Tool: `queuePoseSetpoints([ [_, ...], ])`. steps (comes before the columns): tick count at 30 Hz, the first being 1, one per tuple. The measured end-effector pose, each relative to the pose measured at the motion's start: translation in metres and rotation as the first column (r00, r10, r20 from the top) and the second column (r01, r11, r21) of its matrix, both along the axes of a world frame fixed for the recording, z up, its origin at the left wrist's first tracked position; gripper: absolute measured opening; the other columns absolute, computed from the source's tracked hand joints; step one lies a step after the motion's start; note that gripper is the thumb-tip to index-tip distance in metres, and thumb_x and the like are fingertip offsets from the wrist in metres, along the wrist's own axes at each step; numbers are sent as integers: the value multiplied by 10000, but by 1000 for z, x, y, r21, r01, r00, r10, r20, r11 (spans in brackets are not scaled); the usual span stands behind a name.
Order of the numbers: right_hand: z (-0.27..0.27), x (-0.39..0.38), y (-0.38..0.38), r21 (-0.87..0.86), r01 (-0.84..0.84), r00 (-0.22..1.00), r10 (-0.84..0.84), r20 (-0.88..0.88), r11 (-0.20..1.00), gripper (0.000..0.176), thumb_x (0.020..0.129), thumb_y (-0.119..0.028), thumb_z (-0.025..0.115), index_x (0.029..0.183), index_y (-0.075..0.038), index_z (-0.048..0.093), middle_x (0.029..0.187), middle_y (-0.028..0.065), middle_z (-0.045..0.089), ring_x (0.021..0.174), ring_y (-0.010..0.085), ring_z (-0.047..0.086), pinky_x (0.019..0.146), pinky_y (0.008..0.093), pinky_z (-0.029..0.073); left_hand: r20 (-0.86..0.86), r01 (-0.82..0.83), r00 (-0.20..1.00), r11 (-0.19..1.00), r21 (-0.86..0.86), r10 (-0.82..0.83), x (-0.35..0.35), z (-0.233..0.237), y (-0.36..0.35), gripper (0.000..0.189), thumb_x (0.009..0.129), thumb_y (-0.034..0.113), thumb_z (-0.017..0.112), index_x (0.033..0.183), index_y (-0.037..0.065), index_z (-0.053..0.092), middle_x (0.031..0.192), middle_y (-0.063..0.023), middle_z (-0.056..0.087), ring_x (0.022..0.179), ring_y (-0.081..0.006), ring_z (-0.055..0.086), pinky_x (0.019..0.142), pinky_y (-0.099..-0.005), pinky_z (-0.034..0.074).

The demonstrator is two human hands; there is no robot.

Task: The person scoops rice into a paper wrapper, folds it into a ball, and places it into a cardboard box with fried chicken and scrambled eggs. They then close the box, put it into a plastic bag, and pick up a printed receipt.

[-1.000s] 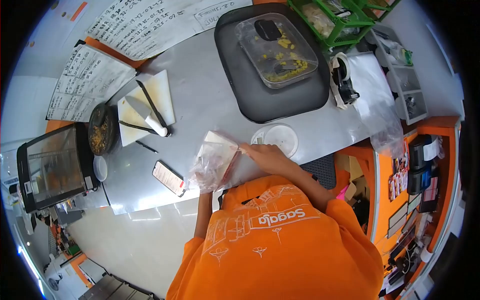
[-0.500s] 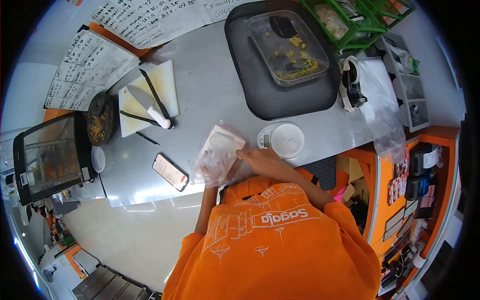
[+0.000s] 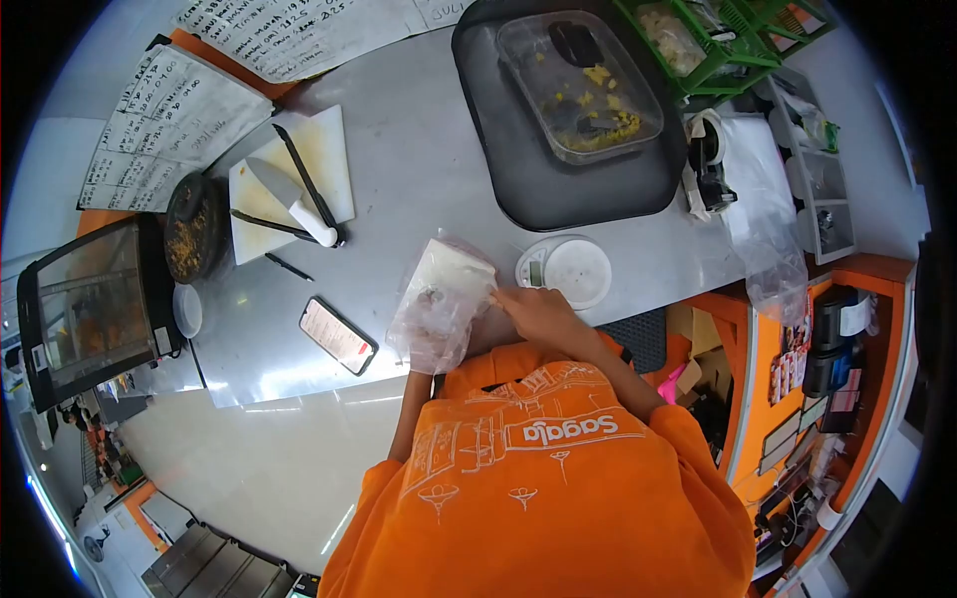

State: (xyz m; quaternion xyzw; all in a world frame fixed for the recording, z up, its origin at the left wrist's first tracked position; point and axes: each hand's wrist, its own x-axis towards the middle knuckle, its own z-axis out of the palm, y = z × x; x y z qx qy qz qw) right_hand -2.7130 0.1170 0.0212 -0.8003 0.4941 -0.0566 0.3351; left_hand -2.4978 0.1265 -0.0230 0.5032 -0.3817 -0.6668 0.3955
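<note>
I am worrying that the clear plastic bag [image 3: 439, 304] is going to sag and spill its pale and dark contents over the near edge of the counter [image 3: 419, 189]. My right hand [image 3: 538, 311] is pinching only one side of it, fingers drawn together, while my left hand is sitting hidden beneath the film, so I cannot tell whether it is gripping at all. The bag is lying directly left of the right hand, touching its fingertips, with the round scale [image 3: 564, 269] sitting just beyond that hand and the phone [image 3: 339, 335] lying past the bag's far side.
</note>
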Motion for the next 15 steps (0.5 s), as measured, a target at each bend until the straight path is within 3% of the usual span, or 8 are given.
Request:
queuePoseSetpoints([
  [2, 7, 2, -3, 26, 18, 1000, -18, 2, 1000, 398, 782, -81, 448, 1178, -46, 424, 813, 182, 583, 735, 326, 604, 609, 425, 479, -363, -115, 918, 983, 143, 160, -15, 13, 4, 360, 829, 246, 496, 1158, 109, 450, 1034, -62, 542, 1011, -245, 473, 899, -366, 372],
  [6, 3, 7, 0, -26, 115, 977, -108, 186, 993, 242, 861, -180, 395, 1064, -70, 465, 805, 188, 573, 718, 372, 566, 596, 468, 447, -243, -265, 930, 961, 81, 277, -13, -29, 13, 455, 817, 269, 532, 1202, 76, 386, 1049, -96, 530, 987, -245, 492, 816, -340, 440],
  [7, 5, 7, -1, 25, 111, 985, -113, 132, 994, 238, 860, -171, 395, 1064, -69, 465, 828, 188, 578, 735, 372, 568, 601, 466, 450, 85, -63, 994, 991, -120, 74, 6, -48, 16, 443, 814, 229, 545, 1192, 51, 399, 1085, -102, 517, 1018, -218, 477, 827, -324, 439],
  [8, 10, 5, -3, 75, 107, 991, -113, 74, 991, 236, 858, -162, 395, 1063, -69, 465, 850, 188, 582, 751, 371, 570, 606, 464, 452, 537, 203, 843, 942, -268, -28, 26, -67, 18, 431, 811, 188, 558, 1183, 26, 413, 1120, -108, 504, 1049, -192, 461, 837, -309, 437],
  [9, 11, -1, -4, 123, 107, 994, -110, 12, 987, 233, 857, -153, 395, 1063, -69, 465, 872, 187, 586, 768, 371, 572, 611, 462, 454, 804, 400, 594, 854, -333, 35, 45, -87, 20, 420, 808, 147, 570, 1174, 2, 426, 1155, -115, 491, 1080, -165, 446, 848, -293, 436],
  [11, -2, -32, -3, 34, 197, 978, -194, -73, 980, 281, 853, -139, 409, 1128, -96, 446, 930, 190, 586, 796, 368, 577, 629, 459, 457, 203, -91, 969, 969, -230, 139, -1, -29, 13, 379, 803, 143, 576, 1131, -9, 461, 1116, -108, 523, 1018, -164, 486, 817, -269, 441],
  [13, -19, -81, 2, -164, 453, 865, -477, -157, 876, 324, 849, -130, 386, 1164, -120, 458, 904, 148, 598, 735, 360, 586, 636, 485, 450, -58, -242, 970, 967, -77, 238, 2, -49, 10, 352, 794, 119, 585, 1104, -3, 469, 1061, -90, 549, 948, -158, 520, 769, -247, 457],
  [15, 21, -98, -9, -167, 656, 661, -668, -343, 736, 354, 846, -148, 426, 1198, -131, 454, 965, 156, 579, 836, 344, 569, 719, 472, 438, 358, -6, 926, 954, -298, 117, -1, -32, 6, 340, 799, 111, 579, 1101, -2, 469, 1052, -89, 550, 936, -161, 529, 763, -247, 461],
])
